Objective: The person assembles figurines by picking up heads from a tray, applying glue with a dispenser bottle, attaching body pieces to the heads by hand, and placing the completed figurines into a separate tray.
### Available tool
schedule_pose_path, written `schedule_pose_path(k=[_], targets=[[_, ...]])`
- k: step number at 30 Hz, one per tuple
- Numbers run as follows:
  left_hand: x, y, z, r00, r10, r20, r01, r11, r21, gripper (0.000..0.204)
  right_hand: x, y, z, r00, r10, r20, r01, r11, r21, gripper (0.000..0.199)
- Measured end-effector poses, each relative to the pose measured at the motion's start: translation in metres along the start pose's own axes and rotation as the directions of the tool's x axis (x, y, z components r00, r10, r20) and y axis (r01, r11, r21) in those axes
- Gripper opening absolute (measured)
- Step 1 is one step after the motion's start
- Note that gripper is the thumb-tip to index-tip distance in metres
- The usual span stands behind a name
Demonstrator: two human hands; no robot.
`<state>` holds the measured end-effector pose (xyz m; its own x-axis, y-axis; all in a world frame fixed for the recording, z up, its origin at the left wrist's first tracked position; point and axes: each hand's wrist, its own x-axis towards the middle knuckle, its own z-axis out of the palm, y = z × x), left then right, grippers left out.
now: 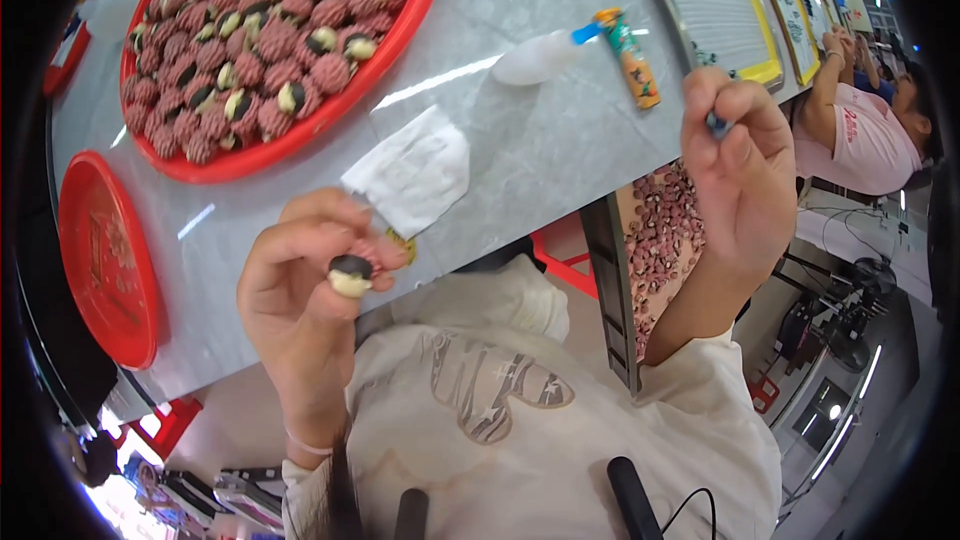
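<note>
In my left hand (pixel 318 285), thumb and fingers pinch a small pink ridged piece with a black-and-cream rounded end (pixel 350 276). It is held above the table's near edge, beside a folded white cloth (pixel 415 172). My right hand (pixel 738 140) is raised at the right, over the table edge. Between its thumb and fingertips sits a small dark blue bit (pixel 717 124), mostly covered by the fingers, so its kind is unclear. A large red round tray (pixel 290 152) at the far left carries many similar pink ridged pieces, some showing black-and-cream parts.
A squeeze bottle (pixel 535 58) with a blue cap lies beside an orange-green packet (pixel 634 65). A second red tray (pixel 142 285) stands at the left. Below my right forearm is a dark-edged crate (pixel 612 285) of pink pieces. A co-worker in a pink shirt (pixel 865 138) sits far right.
</note>
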<state>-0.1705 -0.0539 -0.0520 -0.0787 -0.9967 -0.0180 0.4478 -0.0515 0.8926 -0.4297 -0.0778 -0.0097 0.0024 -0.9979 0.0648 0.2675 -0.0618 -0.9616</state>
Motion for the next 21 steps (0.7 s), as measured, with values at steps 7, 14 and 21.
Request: schedule_pose_path(k=[7,14,21], targets=[[-0.001,0.006,0.020,0.984,-0.179,0.025,0.181,0.979,-0.093,0.040,-0.010,0.015,0.071,0.954,0.222,0.203,-0.248,0.962,0.114,0.024],[-0.010,0.001,0.011,0.996,-0.080,-0.026,0.080,0.997,-0.011,0.040,-0.014,0.035,0.088,0.916,-0.134,0.377,0.226,0.951,-0.212,0.019],[-0.014,-0.002,0.008,0.999,-0.048,-0.010,0.048,0.999,0.003,0.038,-0.019,0.025,0.095,0.885,-0.201,0.419,0.386,0.820,-0.422,0.022]])
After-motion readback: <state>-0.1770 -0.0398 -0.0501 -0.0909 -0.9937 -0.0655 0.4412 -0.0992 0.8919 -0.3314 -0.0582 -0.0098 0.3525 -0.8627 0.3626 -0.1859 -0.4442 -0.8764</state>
